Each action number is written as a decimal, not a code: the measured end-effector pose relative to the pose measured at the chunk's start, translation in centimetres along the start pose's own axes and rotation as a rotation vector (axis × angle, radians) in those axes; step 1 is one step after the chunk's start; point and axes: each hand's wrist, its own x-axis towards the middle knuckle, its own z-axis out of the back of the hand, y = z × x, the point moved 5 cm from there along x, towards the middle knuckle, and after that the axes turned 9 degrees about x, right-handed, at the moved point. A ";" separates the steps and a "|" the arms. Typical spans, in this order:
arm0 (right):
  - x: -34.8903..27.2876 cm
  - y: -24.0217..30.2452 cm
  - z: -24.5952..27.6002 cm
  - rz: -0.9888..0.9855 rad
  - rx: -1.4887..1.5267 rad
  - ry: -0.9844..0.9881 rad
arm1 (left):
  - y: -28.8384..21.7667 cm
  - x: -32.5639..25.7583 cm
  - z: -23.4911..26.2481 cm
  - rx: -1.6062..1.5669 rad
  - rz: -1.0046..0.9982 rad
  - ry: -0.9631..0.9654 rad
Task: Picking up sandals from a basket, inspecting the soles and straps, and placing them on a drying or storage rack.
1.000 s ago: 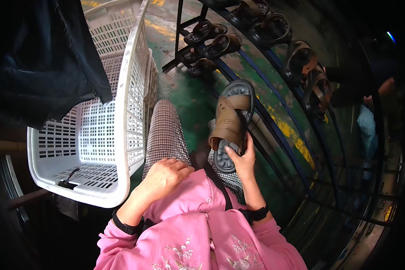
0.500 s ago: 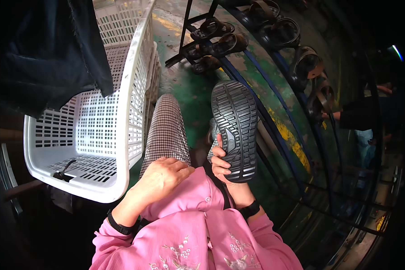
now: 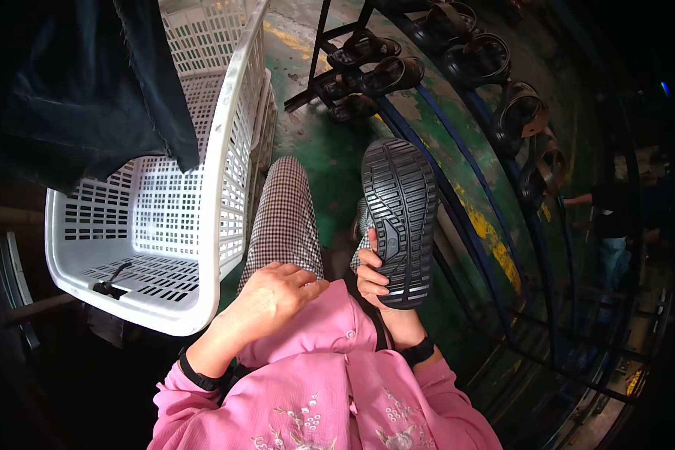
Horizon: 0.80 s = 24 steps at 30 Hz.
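A black sandal [image 3: 401, 217] stands upright over my right thigh, its ridged sole turned toward me. Around its heel end my right hand [image 3: 372, 274] is closed, with the fingers at the left edge of the sole. The upper side of the sandal is hidden behind the sole. My left hand [image 3: 276, 294] lies on my lap over the pink garment and checked trousers, holding nothing, its fingers loosely bent and slightly apart.
At my left stands a white plastic basket [image 3: 209, 247], with dark cloth [image 3: 90, 82] hanging over it. A dark metal rack with blue rails [image 3: 457, 217] carries several sandals [image 3: 481, 58] ahead and to the right. Another person's arm [image 3: 580, 200] reaches toward it from the far right.
The whole view has shifted slightly to the right. Both my hands and the sandal keep nearly the same pose. The other person's hand at the right is farther from the rack's sandals.
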 end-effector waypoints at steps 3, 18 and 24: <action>-0.2 0.4 0.0 0.017 0.003 0.003 | 0.0 0.1 1.3 0.004 -0.006 -0.016; 3.7 17.2 8.9 0.593 -0.682 -1.063 | 22.6 -5.8 10.1 -0.115 0.653 -0.092; 7.6 26.8 14.7 0.743 -1.023 -1.443 | 34.5 -4.9 4.3 -0.370 0.881 -0.032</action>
